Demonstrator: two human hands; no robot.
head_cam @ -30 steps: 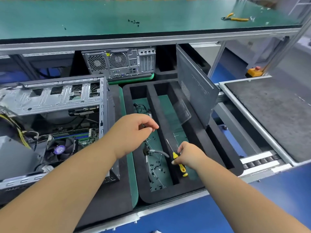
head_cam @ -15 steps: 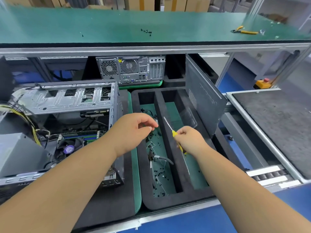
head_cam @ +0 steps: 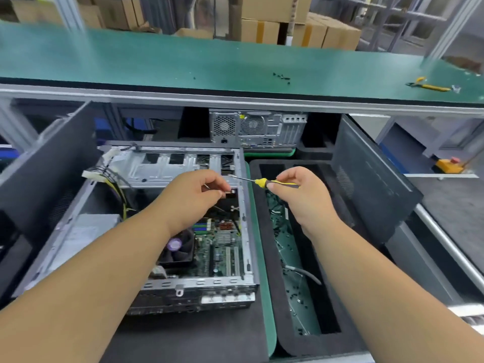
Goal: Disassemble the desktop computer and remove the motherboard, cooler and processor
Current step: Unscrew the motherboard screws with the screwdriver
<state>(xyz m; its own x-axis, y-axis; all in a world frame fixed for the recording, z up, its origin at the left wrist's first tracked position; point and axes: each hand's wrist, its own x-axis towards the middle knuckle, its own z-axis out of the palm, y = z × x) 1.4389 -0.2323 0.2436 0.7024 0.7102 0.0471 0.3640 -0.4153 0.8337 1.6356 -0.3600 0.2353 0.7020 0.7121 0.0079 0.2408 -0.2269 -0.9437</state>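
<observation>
An open desktop case (head_cam: 146, 286) lies on its side on a black mat. Inside it I see the green motherboard (head_cam: 222, 247) and a black cooler fan (head_cam: 180, 247) with a purple hub. My right hand (head_cam: 296, 195) pinches a yellow-handled screwdriver (head_cam: 264, 182), its tip pointing left toward the drive cage (head_cam: 172, 166). My left hand (head_cam: 193, 195) hovers over the case with fingers curled; something thin seems pinched between thumb and fingers, but I cannot make out what.
A black foam tray (head_cam: 264, 258) to the right holds several loose screws and a grey cable (head_cam: 303, 273). A removed side panel (head_cam: 372, 179) leans at its right. Another computer (head_cam: 256, 129) stands under the green shelf (head_cam: 209, 58), which carries yellow pliers (head_cam: 429, 86).
My right hand lifted the screwdriver out of the foam tray and carried it left toward the case. My left hand moved from over the tray to over the case. The view shifted left.
</observation>
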